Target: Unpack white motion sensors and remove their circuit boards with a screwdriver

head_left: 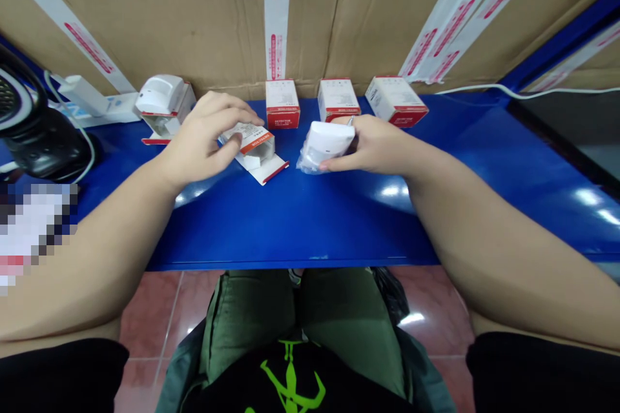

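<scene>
Station observation: the right hand (375, 147) grasps a white plastic detector in a clear plastic bag (325, 146) above a blue painted metal bench top (290, 226). The thumb is under the near side of the bag and the fingers are closed around the far side, so this hand is clenched on the item, not released.

The left hand (203, 142) is at the 9 o'clock side of the bagged item, arched over a white-and-red cardboard carton (252, 143) that lies open with its flap extended toward 4 o'clock. Its fingers are spread and curved, with the thumb lowered at the carton's near side. Whether they have actual contact or a grip on the carton cannot be confirmed from this view (the hand masks the points of contact).

The bagged detector is held just beside the carton, not inside it. Three closed white-and-red cardboard cartons (339, 100) stand in a row at 12 o'clock, against a corrugated brown cardboard wall (169, 13). An unbagged white plastic detector (159, 95) sits on another carton at 10 o'clock from the left hand.
</scene>
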`<state>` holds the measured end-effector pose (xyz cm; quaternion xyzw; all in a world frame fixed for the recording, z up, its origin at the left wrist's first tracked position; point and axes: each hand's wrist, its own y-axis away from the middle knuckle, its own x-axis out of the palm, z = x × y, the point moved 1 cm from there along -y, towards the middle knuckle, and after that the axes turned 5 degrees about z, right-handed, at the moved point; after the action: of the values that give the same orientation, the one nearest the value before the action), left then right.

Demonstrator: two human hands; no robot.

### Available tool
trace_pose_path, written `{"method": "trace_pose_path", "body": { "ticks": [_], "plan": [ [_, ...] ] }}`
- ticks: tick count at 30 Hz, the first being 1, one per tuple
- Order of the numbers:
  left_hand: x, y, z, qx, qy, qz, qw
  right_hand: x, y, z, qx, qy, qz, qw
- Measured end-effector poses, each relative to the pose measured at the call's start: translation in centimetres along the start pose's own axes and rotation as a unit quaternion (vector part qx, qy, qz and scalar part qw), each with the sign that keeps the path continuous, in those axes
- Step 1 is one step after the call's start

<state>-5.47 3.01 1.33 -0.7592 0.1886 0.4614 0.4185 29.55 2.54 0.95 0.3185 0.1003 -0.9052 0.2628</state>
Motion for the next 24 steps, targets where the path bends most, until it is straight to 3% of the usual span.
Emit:
{"method": "trace_pose_path", "body": {
  "ticks": [4,12,19,24],
  "plan": [
    [0.6,-0.6,-2.8,0.047,0.047,-0.017,0.998,0.5,0.1,0.2,-0.051,-0.004,0.060,0.997],
    [2.1,-0.8,-6.4,0.099,0.127,0.006,0.987,2.8,0.6,1.9,-0.212,0.123,0.011,0.970],
    [2.6,-0.5,-5.5,0.049,0.210,-0.040,0.976,2.7,0.6,1.9,-0.183,0.032,-0.005,0.982],
    [2.8,-0.6,-5.2,-0.055,0.386,-0.037,0.920,3.2,0.6,2.1,-0.125,-0.149,0.033,0.980]
  ]
}}
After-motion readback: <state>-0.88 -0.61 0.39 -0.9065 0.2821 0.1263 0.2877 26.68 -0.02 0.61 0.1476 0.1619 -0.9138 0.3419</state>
